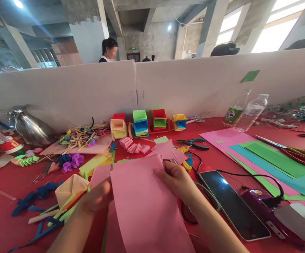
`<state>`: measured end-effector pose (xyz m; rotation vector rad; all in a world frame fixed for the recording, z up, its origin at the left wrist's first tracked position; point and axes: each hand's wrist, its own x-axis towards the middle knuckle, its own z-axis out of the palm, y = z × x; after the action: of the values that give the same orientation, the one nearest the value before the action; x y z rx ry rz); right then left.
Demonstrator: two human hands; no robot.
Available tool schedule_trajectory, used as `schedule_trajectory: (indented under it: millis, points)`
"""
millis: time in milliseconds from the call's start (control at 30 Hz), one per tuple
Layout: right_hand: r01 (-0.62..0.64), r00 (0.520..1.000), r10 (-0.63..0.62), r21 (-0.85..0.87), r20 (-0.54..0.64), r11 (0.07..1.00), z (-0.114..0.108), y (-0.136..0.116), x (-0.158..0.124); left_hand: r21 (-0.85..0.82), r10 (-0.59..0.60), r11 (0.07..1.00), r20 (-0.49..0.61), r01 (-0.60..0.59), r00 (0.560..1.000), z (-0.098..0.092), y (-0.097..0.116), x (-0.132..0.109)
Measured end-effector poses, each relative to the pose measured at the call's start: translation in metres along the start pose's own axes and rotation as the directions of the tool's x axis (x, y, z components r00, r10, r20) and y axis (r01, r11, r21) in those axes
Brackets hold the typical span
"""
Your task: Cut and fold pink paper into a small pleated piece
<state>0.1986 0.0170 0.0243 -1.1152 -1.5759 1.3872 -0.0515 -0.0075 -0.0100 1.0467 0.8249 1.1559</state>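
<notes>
A sheet of pink paper [144,200] is raised in front of me above the red table. My right hand [175,177] pinches its upper right edge, thumb on the near face. At the left edge is my left hand [98,196], its fingers mostly hidden behind the paper. More pink paper [112,233] lies underneath. Just beyond the sheet are small folded pink strips [135,146] and pink paper pieces [165,150]. Beside my left forearm lies a folded peach paper box [71,189] among rolled paper strips.
Colored paper boxes [140,123] stand along the white partition [189,84]. To the right are a phone [233,203], pliers [194,142], a glue gun [187,160], scissors [281,144], paper sheets and bottles [252,110]. A metal jug [32,128] stands left. A person [108,51] is beyond the partition.
</notes>
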Motion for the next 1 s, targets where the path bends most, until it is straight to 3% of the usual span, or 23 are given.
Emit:
schedule_trajectory:
  millis: [133,233,333,400,567,767,867,1000]
  points:
    - [-0.016,0.974,0.064,-0.213,0.219,0.977,0.014,0.007,0.000,0.081,-0.190,0.981,0.203,0.177,0.961,0.001,0.014,0.006]
    - [0.012,0.965,0.069,-0.306,0.252,0.952,0.032,0.013,-0.001,0.290,-0.303,0.925,0.168,0.247,0.938,0.013,0.009,0.008]
    - [0.012,0.969,0.075,-0.350,0.234,0.937,0.044,0.018,-0.001,0.537,-0.198,0.834,0.080,0.125,0.977,0.026,-0.001,0.008]
    - [-0.001,0.974,0.079,-0.341,0.214,0.940,0.046,0.020,0.000,0.610,-0.146,0.789,0.066,0.076,0.987,0.029,-0.004,0.009]
    - [0.015,0.988,0.038,-0.337,0.151,0.941,0.042,0.021,0.001,0.607,-0.115,0.794,0.088,0.038,0.989,0.032,-0.006,0.011]
    - [0.005,0.981,0.053,-0.296,0.186,0.955,0.046,0.016,0.000,0.537,-0.083,0.843,0.055,0.041,0.995,0.035,-0.005,0.011]
    - [-0.021,0.974,0.086,-0.294,0.210,0.956,0.039,0.008,-0.001,0.452,-0.083,0.887,-0.043,0.094,0.996,0.022,0.000,0.014]
    - [-0.022,0.964,0.119,-0.376,0.236,0.926,0.015,-0.004,-0.008,0.370,0.033,0.928,-0.210,0.049,0.977,-0.009,0.007,0.021]
